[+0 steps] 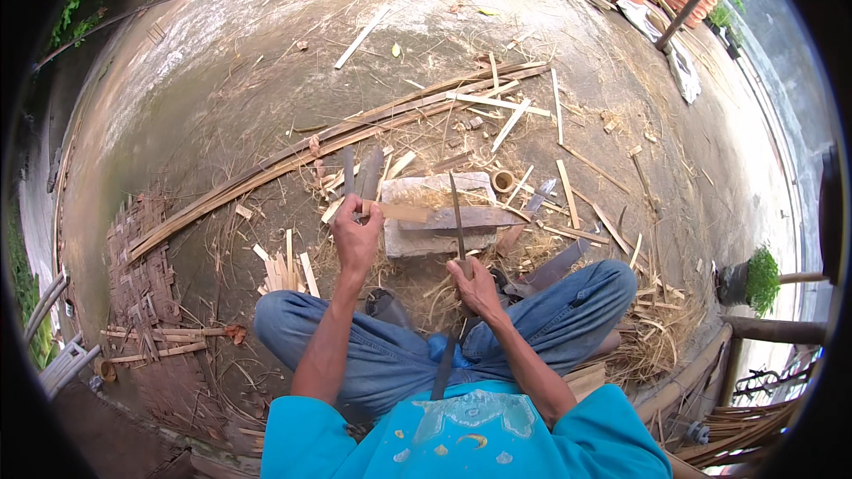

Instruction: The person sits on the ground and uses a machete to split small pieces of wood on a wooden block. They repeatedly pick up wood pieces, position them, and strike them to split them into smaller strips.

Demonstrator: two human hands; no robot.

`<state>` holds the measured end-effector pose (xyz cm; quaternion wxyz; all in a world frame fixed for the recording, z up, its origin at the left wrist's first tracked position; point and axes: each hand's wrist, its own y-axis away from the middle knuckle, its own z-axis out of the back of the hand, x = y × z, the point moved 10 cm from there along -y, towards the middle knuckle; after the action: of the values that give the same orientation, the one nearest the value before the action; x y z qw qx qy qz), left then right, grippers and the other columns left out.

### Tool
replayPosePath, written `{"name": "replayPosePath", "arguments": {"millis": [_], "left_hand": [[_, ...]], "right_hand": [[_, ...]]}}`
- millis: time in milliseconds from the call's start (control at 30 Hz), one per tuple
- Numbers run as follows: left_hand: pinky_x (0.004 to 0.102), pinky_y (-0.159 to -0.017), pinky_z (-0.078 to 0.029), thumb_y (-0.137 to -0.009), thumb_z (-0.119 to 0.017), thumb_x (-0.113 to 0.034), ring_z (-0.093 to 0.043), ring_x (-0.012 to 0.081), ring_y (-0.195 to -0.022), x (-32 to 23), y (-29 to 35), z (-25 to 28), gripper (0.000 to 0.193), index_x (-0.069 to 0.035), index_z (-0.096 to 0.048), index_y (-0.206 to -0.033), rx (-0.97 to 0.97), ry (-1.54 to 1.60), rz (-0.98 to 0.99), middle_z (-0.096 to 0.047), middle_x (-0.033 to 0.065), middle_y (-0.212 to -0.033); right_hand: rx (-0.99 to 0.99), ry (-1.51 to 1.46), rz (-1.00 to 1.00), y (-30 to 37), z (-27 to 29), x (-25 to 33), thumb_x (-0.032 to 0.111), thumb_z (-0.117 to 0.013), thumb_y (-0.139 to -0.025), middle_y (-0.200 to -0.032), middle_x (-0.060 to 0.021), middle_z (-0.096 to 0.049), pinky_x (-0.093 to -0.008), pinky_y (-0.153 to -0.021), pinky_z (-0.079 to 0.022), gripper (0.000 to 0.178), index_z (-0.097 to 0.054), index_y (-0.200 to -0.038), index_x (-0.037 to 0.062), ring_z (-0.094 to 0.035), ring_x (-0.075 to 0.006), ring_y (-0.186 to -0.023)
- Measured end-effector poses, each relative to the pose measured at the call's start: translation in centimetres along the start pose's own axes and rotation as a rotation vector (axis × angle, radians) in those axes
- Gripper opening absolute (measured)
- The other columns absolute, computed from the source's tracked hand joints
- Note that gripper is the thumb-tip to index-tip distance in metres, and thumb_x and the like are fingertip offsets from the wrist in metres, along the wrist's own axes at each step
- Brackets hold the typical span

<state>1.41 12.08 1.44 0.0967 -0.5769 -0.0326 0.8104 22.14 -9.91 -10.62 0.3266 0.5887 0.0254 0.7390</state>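
My left hand (357,235) pinches a flat pale bamboo strip (406,212), which reaches right over a block. My right hand (476,286) is wrapped round a knife (458,217), its narrow dark blade pointing away from me and crossing near the strip's right end. Whether blade and strip touch I cannot tell. A long dark piece (442,371) runs from below my right hand toward my waist, perhaps the knife's handle. Between my knees lies a pale stone-like block (435,247) with shavings on it. A greyish wooden slat (484,217) rests across its top.
Long bamboo strips (266,173) lie diagonally beyond the block. Near my left knee stand several short pale strips (282,273). A cut bamboo ring (503,181) sits by the block's far right corner. Shavings (652,346) pile at right, below a potted plant (761,282).
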Motion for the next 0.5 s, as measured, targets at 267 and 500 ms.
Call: {"name": "replayPosePath", "arguments": {"millis": [267, 500], "left_hand": [[0.0421, -0.061, -0.052, -0.106, -0.049, -0.029, -0.076, 0.0263, -0.07, 0.5, 2.2, -1.5, 0.037, 0.002, -0.061, -0.09, 0.179, -0.199, 0.178, -0.066, 0.0151, -0.066], [0.044, -0.06, -0.051, -0.11, -0.034, -0.039, -0.07, 0.0271, -0.058, -1.4, 3.8, -2.5, 0.051, -0.001, -0.059, -0.086, 0.248, -0.381, 0.047, -0.06, 0.0124, -0.059]], "right_hand": [[0.01, 0.042, 0.047, 2.2, -4.0, -2.8, 0.058, -0.049, -0.104, -0.071, -0.0079, -0.06, -0.0349, -0.057, -0.052, 0.059, -0.057, -0.096, -0.0001, -0.063, -0.0175, -0.06], [0.108, -0.045, 0.234, 5.2, -5.0, 7.7, 0.049, -0.054, -0.105, -0.071, -0.0118, -0.062, -0.0385, -0.06, -0.05, 0.051, -0.062, -0.104, -0.0018, -0.063, -0.0213, -0.061]]}}
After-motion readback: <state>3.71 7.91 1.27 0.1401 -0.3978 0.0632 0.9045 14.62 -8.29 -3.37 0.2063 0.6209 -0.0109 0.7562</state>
